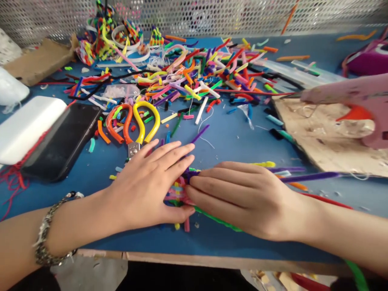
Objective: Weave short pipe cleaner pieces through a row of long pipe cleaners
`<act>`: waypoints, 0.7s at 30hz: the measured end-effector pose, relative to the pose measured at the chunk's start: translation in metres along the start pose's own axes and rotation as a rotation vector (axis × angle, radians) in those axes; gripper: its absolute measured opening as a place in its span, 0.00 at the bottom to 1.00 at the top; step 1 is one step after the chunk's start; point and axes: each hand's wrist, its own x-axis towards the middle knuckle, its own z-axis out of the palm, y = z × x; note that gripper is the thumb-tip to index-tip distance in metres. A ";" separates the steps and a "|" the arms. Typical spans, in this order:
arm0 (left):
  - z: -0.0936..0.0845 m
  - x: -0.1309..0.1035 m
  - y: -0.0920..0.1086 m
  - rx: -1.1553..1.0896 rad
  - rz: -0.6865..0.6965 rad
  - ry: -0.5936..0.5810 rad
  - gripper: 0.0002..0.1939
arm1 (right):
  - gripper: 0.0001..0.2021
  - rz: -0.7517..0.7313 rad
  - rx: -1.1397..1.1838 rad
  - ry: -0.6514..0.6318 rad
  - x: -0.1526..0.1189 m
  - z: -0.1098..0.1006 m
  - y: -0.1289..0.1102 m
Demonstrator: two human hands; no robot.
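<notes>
A small woven piece of pipe cleaners (176, 191), in pink, yellow, green and blue, lies on the table and is largely covered by my hands. My left hand (151, 182) rests flat across its left part, fingers stretched out and thumb along its near edge. My right hand (242, 198) has its fingers pressed together at the piece's right side, pinching its pipe cleaners; the fingertips are partly hidden. A purple pipe cleaner (312, 177) and a green pipe cleaner (220, 221) stick out from under the right hand. Wire cutters (133, 148) with orange and yellow handles lie just beyond my left hand.
Cut pipe cleaner pieces (182, 76) are heaped at the back, beside colourful woven items (106, 40). At right, a pink glue gun (376, 109) lies over cardboard (297, 133). A black phone (63, 141) and a white block (30, 125) lie left. A mesh panel (212, 20) stands behind.
</notes>
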 end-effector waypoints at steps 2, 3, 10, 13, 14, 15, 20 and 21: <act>-0.001 0.001 0.000 0.011 0.003 -0.006 0.36 | 0.18 0.023 0.023 0.036 -0.003 0.002 0.000; -0.001 0.001 0.000 0.016 0.007 -0.009 0.37 | 0.18 0.025 0.036 0.042 -0.004 0.003 -0.001; 0.003 -0.002 -0.001 0.073 0.035 0.009 0.37 | 0.21 0.215 0.078 -0.105 -0.006 -0.005 -0.001; 0.003 -0.003 -0.002 0.096 0.046 0.016 0.38 | 0.25 0.274 0.040 -0.174 -0.007 -0.013 -0.002; 0.003 -0.003 -0.002 0.104 0.048 0.019 0.37 | 0.26 0.282 0.017 -0.203 -0.006 -0.016 -0.002; 0.003 -0.004 -0.002 0.111 0.050 0.021 0.37 | 0.26 0.284 -0.006 -0.230 -0.006 -0.017 -0.003; 0.003 -0.005 0.000 0.118 0.039 0.015 0.37 | 0.24 0.299 -0.094 -0.182 -0.006 -0.014 -0.007; 0.003 -0.005 0.000 0.115 0.035 0.010 0.37 | 0.24 0.286 -0.110 -0.151 -0.006 -0.013 -0.007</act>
